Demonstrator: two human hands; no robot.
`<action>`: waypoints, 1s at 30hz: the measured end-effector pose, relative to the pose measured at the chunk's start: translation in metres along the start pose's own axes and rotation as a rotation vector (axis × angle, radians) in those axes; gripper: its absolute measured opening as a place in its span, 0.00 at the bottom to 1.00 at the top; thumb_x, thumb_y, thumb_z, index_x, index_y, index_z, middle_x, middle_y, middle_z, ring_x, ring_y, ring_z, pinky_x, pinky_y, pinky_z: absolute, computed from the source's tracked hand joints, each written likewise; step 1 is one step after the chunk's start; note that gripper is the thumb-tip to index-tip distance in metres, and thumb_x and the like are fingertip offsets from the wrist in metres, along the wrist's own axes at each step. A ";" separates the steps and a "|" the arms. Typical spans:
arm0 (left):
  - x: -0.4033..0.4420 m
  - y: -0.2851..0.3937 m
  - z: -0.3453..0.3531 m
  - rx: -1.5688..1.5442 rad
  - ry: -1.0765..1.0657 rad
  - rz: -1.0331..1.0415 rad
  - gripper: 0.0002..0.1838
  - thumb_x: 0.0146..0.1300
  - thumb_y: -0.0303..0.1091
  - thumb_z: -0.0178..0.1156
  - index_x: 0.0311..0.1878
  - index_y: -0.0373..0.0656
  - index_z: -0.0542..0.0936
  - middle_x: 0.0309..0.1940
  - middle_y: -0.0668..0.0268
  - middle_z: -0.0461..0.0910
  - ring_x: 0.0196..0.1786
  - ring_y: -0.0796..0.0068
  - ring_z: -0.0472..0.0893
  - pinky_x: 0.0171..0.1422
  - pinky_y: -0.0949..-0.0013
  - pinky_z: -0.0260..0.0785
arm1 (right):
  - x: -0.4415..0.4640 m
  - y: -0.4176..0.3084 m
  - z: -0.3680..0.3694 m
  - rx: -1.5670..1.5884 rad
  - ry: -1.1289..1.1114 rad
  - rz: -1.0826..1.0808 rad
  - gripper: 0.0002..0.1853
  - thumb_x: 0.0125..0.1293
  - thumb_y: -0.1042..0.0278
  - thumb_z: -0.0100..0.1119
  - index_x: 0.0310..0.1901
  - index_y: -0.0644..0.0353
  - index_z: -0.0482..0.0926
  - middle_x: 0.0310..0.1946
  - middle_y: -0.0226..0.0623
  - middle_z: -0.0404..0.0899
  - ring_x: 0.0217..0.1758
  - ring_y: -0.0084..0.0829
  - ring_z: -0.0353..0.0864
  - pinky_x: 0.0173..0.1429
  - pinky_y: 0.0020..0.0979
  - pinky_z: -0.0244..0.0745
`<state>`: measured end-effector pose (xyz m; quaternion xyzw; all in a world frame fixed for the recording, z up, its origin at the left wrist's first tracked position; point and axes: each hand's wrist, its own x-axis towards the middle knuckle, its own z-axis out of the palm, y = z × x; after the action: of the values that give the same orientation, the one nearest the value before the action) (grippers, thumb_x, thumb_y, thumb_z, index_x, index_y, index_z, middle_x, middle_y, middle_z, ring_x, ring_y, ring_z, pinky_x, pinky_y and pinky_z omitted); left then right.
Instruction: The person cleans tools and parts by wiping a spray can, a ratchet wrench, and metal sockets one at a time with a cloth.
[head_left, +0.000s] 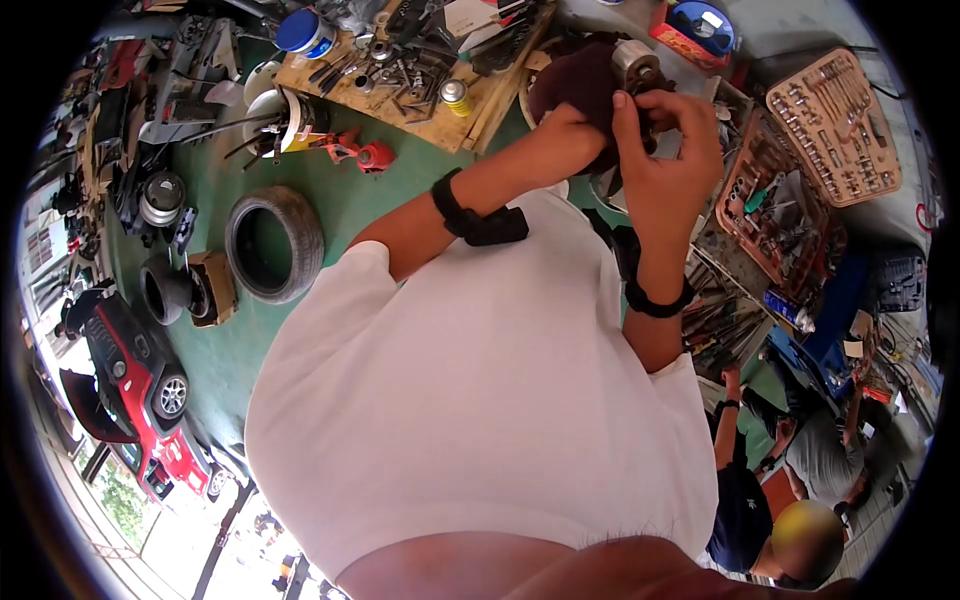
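Observation:
My left hand (pixel 572 125) reaches in from the left against a bundled dark maroon cloth (pixel 575 82); its fingers are hidden by the cloth. At the cloth's right side sits a cylindrical metal part (pixel 636 62) with a round end. My right hand (pixel 672 135) is closed, thumb and bent fingers pinching at the lower edge of this metal part. Exactly where the fingertips grip is partly hidden. Black bands are on both wrists.
A wooden bench (pixel 440 125) carries sockets, tools and a yellow spray can (pixel 454 97). To the right lie an orange socket case (pixel 835 125) and a tool tray (pixel 775 205). A tire (pixel 275 245) and a red jack (pixel 375 157) are on the floor. Two people (pixel 750 490) are lower right.

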<state>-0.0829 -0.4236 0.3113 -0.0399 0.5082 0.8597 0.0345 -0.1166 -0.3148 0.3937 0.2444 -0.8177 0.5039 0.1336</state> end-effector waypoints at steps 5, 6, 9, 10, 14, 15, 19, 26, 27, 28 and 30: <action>-0.005 0.005 0.006 -0.040 0.006 -0.019 0.20 0.67 0.23 0.48 0.62 0.38 0.67 0.53 0.61 0.75 0.55 0.71 0.77 0.58 0.67 0.73 | -0.008 0.003 -0.002 0.026 0.006 -0.028 0.07 0.55 0.75 0.70 0.35 0.62 0.81 0.31 0.32 0.74 0.31 0.22 0.73 0.38 0.23 0.69; -0.005 0.004 0.006 -0.091 0.008 -0.008 0.20 0.67 0.22 0.48 0.62 0.38 0.67 0.53 0.61 0.75 0.57 0.70 0.76 0.58 0.67 0.73 | -0.008 0.005 -0.002 0.020 -0.015 -0.063 0.08 0.54 0.75 0.70 0.36 0.62 0.82 0.32 0.32 0.75 0.32 0.23 0.74 0.39 0.23 0.69; -0.009 0.011 0.005 -0.094 0.015 -0.038 0.19 0.66 0.25 0.48 0.61 0.37 0.67 0.52 0.61 0.75 0.51 0.69 0.78 0.54 0.67 0.74 | -0.012 0.007 -0.017 0.073 -0.126 -0.075 0.09 0.60 0.75 0.65 0.42 0.62 0.82 0.37 0.31 0.76 0.36 0.20 0.75 0.42 0.21 0.70; -0.008 0.011 0.005 -0.092 0.012 -0.038 0.19 0.66 0.25 0.48 0.61 0.37 0.67 0.52 0.61 0.75 0.51 0.69 0.78 0.54 0.67 0.74 | -0.008 0.014 -0.022 0.072 -0.122 -0.075 0.09 0.60 0.75 0.65 0.42 0.62 0.82 0.37 0.31 0.76 0.36 0.20 0.75 0.42 0.21 0.70; -0.007 0.016 0.002 -0.671 -0.254 -0.225 0.20 0.64 0.39 0.46 0.55 0.37 0.69 0.36 0.62 0.71 0.33 0.72 0.70 0.38 0.71 0.65 | 0.013 0.044 -0.032 0.344 -0.185 0.092 0.11 0.67 0.71 0.57 0.49 0.61 0.80 0.41 0.30 0.77 0.42 0.19 0.76 0.48 0.21 0.70; -0.008 0.020 0.003 -0.896 -0.333 -0.393 0.21 0.63 0.43 0.45 0.52 0.37 0.70 0.31 0.63 0.68 0.28 0.73 0.66 0.34 0.73 0.59 | 0.016 0.044 -0.035 0.444 -0.287 0.115 0.12 0.70 0.70 0.54 0.52 0.62 0.79 0.43 0.30 0.78 0.44 0.19 0.76 0.51 0.20 0.69; -0.009 0.020 0.002 -1.033 -0.491 -0.466 0.20 0.61 0.43 0.44 0.45 0.35 0.70 0.27 0.64 0.63 0.24 0.76 0.63 0.29 0.75 0.55 | 0.020 0.048 -0.038 0.630 -0.429 0.370 0.15 0.71 0.72 0.52 0.57 0.65 0.75 0.50 0.34 0.78 0.50 0.22 0.76 0.56 0.22 0.69; -0.014 0.018 0.005 -1.041 -0.395 -0.561 0.30 0.60 0.52 0.42 0.54 0.35 0.70 0.24 0.68 0.62 0.19 0.80 0.58 0.25 0.76 0.51 | 0.017 0.070 -0.031 0.966 -0.536 0.425 0.16 0.70 0.73 0.51 0.57 0.69 0.74 0.54 0.38 0.77 0.55 0.26 0.77 0.60 0.26 0.70; -0.014 0.018 0.005 -1.039 -0.394 -0.561 0.30 0.60 0.52 0.42 0.54 0.35 0.70 0.24 0.68 0.62 0.19 0.80 0.58 0.25 0.76 0.51 | 0.019 0.073 -0.030 0.986 -0.579 0.428 0.16 0.69 0.74 0.52 0.57 0.69 0.74 0.53 0.38 0.78 0.55 0.26 0.77 0.60 0.27 0.70; -0.015 0.016 0.005 -1.064 -0.423 -0.563 0.27 0.59 0.49 0.42 0.51 0.35 0.71 0.25 0.66 0.62 0.21 0.78 0.60 0.26 0.75 0.53 | 0.021 0.077 -0.030 1.005 -0.622 0.429 0.17 0.68 0.74 0.53 0.57 0.69 0.74 0.52 0.39 0.78 0.55 0.26 0.77 0.60 0.27 0.70; -0.015 0.016 0.006 -1.090 -0.451 -0.566 0.25 0.58 0.47 0.42 0.49 0.35 0.71 0.26 0.64 0.62 0.22 0.75 0.61 0.27 0.74 0.55 | 0.022 0.082 -0.031 1.071 -0.639 0.439 0.17 0.67 0.75 0.55 0.56 0.69 0.75 0.51 0.39 0.79 0.54 0.27 0.77 0.60 0.27 0.70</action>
<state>-0.0694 -0.4266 0.3293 -0.0025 -0.0504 0.9390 0.3402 -0.1795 -0.2625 0.3555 0.2423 -0.4844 0.7590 -0.3613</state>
